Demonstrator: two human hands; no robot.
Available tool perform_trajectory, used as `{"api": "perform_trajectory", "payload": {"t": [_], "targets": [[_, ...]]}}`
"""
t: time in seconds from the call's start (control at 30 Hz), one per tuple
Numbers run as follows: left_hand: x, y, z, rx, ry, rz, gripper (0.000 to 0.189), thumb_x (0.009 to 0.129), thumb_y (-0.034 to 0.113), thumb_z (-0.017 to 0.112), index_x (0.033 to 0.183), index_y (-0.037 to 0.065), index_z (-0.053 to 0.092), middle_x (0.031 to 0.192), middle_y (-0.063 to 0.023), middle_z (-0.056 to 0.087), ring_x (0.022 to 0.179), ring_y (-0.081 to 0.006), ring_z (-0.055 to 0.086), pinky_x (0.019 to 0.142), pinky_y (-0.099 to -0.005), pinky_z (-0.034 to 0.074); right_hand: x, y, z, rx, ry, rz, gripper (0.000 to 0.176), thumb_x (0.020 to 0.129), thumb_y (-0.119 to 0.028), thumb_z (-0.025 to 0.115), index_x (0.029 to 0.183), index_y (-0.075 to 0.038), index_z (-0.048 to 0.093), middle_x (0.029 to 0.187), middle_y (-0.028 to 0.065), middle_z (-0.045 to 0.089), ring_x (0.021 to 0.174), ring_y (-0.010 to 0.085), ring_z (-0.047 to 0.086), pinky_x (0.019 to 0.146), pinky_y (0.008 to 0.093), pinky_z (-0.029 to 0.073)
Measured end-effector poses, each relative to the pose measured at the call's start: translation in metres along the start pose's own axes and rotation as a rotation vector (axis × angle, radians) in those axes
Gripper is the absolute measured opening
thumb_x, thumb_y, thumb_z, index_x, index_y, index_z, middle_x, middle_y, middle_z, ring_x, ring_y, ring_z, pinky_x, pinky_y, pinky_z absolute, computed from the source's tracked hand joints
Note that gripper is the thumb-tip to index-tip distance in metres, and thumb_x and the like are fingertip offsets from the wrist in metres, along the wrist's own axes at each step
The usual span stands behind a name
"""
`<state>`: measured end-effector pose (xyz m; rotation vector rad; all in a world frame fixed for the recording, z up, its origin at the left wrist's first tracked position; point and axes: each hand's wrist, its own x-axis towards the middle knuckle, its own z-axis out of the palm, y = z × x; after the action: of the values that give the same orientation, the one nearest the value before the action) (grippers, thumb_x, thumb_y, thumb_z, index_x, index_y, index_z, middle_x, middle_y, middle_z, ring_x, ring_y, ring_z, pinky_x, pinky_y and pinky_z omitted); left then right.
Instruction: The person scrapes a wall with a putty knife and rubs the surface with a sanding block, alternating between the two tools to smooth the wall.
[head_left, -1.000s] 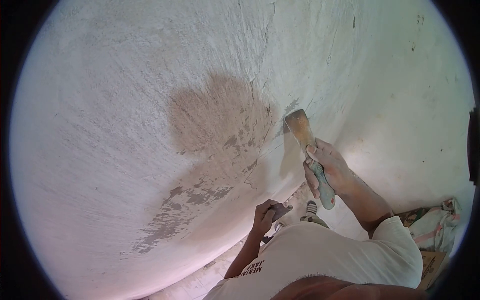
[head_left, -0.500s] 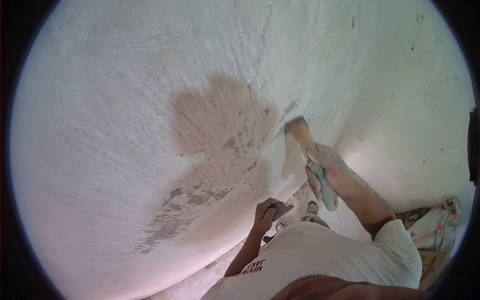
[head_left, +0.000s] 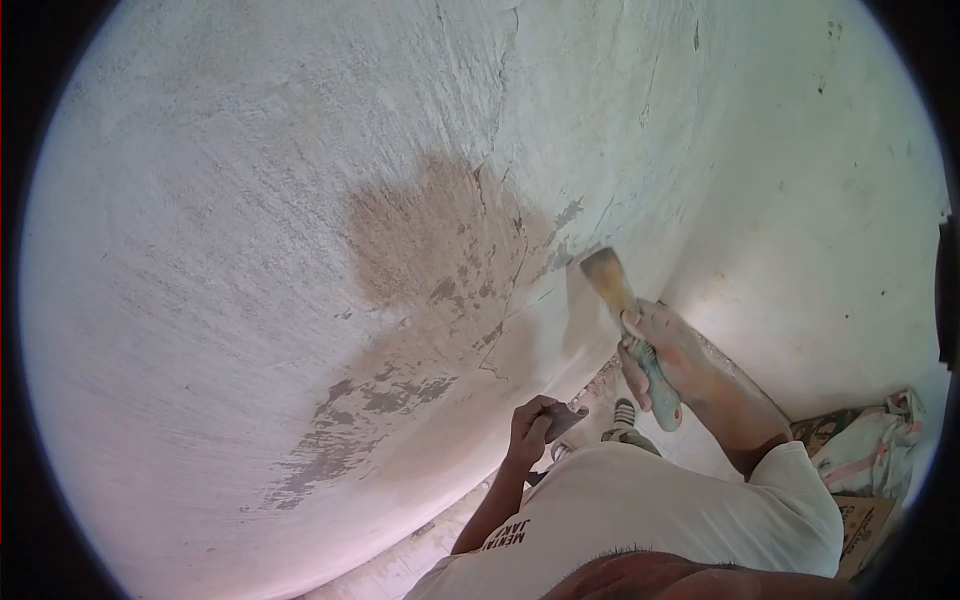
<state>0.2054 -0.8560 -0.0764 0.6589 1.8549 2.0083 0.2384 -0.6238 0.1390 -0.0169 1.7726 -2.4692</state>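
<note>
My right hand [head_left: 665, 345] is closed round the green handle of a putty knife [head_left: 610, 280], its blade pointing up toward the wall [head_left: 240, 230]. The blade's wide edge is near a small grey patch [head_left: 565, 215]; whether it touches the wall I cannot tell. Low in the middle, my left hand [head_left: 530, 425] grips a small flat scraper [head_left: 566, 420] in front of my shirt. A brownish damp-looking stain [head_left: 430, 235] and flaked grey patches [head_left: 340, 430] mark the wall left of both hands.
Another wall [head_left: 820, 220] meets this one at a corner on the right. At the lower right lie a whitish plastic sack [head_left: 870, 455] and a cardboard box [head_left: 862, 525]. A foot in a striped sandal [head_left: 625, 412] rests on the floor [head_left: 420, 560]. Thin cracks run up the wall.
My right hand and the putty knife have moved slightly down and to the right. The view of the wall has shifted a little. My left hand stays nearly in place.
</note>
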Motion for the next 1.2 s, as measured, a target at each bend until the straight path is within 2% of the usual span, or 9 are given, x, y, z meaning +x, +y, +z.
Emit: {"api": "perform_trajectory", "payload": {"t": [0.17, 0.53, 0.67, 0.7, 0.8, 0.97, 1.07, 1.1, 1.2], "targets": [[-0.005, -0.014, -0.003, -0.026, -0.025, -0.068, 0.025, 0.075, 0.002, 0.045, 0.095, -0.003, 0.060, 0.086, -0.0058, 0.065, 0.081, -0.0123, 0.059, 0.075, -0.0261, 0.047, 0.009, -0.011, 0.003, -0.002, 0.016, 0.018, 0.036, 0.100, -0.039, 0.046, 0.097, -0.003, 0.045, 0.051, 0.0063, 0.053, 0.035, 0.0147, 0.052, 0.034, 0.0260, 0.043], [-0.003, 0.010, 0.006, -0.109, -0.073, -0.065, 0.023, 0.082, 0.011, 0.044, 0.085, -0.004, 0.061, 0.075, -0.0049, 0.061, 0.071, -0.0119, 0.056, 0.067, -0.0251, 0.044, 0.018, -0.018, 0.009, 0.007, -0.055, -0.079, 0.034, 0.100, -0.037, 0.047, 0.092, -0.004, 0.045, 0.052, 0.0065, 0.052, 0.034, 0.0150, 0.050, 0.034, 0.0263, 0.044], [-0.009, 0.001, -0.004, -0.116, -0.150, -0.293, 0.048, 0.098, 0.032, 0.044, 0.071, -0.003, 0.065, 0.059, -0.0035, 0.055, 0.059, -0.0120, 0.051, 0.058, -0.0271, 0.040, 0.014, 0.028, -0.004, 0.061, -0.069, 0.007, 0.032, 0.100, -0.035, 0.049, 0.092, -0.004, 0.045, 0.053, 0.0073, 0.052, 0.035, 0.0169, 0.051, 0.036, 0.0271, 0.043], [-0.010, 0.007, 0.003, -0.138, -0.112, -0.229, 0.066, 0.102, 0.046, 0.040, 0.063, -0.002, 0.065, 0.051, -0.0023, 0.050, 0.052, -0.0115, 0.045, 0.053, -0.0278, 0.037, 0.012, 0.046, -0.007, 0.053, -0.086, 0.060, 0.031, 0.100, -0.034, 0.050, 0.092, -0.005, 0.045, 0.054, 0.0069, 0.053, 0.036, 0.0168, 0.052, 0.036, 0.0273, 0.044], [-0.013, 0.011, 0.001, -0.111, -0.093, -0.243, 0.064, 0.101, 0.044, 0.042, 0.062, -0.001, 0.064, 0.051, -0.0021, 0.051, 0.052, -0.0100, 0.044, 0.052, -0.0259, 0.036, 0.010, 0.096, -0.025, 0.013, -0.216, 0.184, 0.026, 0.099, -0.030, 0.052, 0.098, -0.004, 0.048, 0.058, 0.0037, 0.053, 0.042, 0.0123, 0.053, 0.039, 0.0261, 0.045], [-0.005, 0.057, 0.010, -0.269, -0.072, -0.321, 0.030, 0.093, 0.030, 0.064, 0.090, 0.001, 0.067, 0.070, 0.0026, 0.056, 0.060, -0.0049, 0.046, 0.054, -0.0214, 0.037, 0.011, 0.102, -0.045, -0.357, -0.455, 0.410, 0.025, 0.098, -0.027, 0.054, 0.100, -0.003, 0.051, 0.067, 0.0020, 0.052, 0.050, 0.0095, 0.052, 0.045, 0.0261, 0.043], [0.009, 0.039, 0.021, -0.110, -0.004, -0.402, 0.026, 0.095, 0.028, 0.063, 0.086, 0.004, 0.067, 0.066, 0.0040, 0.053, 0.061, -0.0051, 0.046, 0.056, -0.0214, 0.039, 0.019, 0.115, -0.069, -0.549, -0.567, 0.365, 0.025, 0.097, -0.026, 0.056, 0.103, -0.003, 0.051, 0.068, 0.0020, 0.051, 0.054, 0.0102, 0.053, 0.047, 0.0265, 0.042], [0.014, 0.039, 0.029, -0.160, 0.037, -0.403, 0.031, 0.094, 0.033, 0.064, 0.084, 0.004, 0.067, 0.066, 0.0039, 0.054, 0.061, -0.0048, 0.047, 0.057, -0.0212, 0.038, 0.022, 0.113, -0.079, -0.495, -0.589, 0.488, 0.032, 0.095, -0.028, 0.059, 0.112, -0.003, 0.048, 0.070, 0.0020, 0.050, 0.061, 0.0105, 0.055, 0.050, 0.0269, 0.043], [0.027, 0.020, 0.049, -0.252, 0.113, -0.432, 0.035, 0.095, 0.035, 0.062, 0.083, 0.003, 0.067, 0.066, 0.0035, 0.055, 0.061, -0.0046, 0.046, 0.057, -0.0217, 0.038, 0.025, 0.093, -0.100, -0.502, -0.621, 0.468, 0.047, 0.095, -0.029, 0.060, 0.128, -0.002, 0.040, 0.086, 0.0057, 0.053, 0.068, 0.0119, 0.056, 0.051, 0.0286, 0.044]]}}
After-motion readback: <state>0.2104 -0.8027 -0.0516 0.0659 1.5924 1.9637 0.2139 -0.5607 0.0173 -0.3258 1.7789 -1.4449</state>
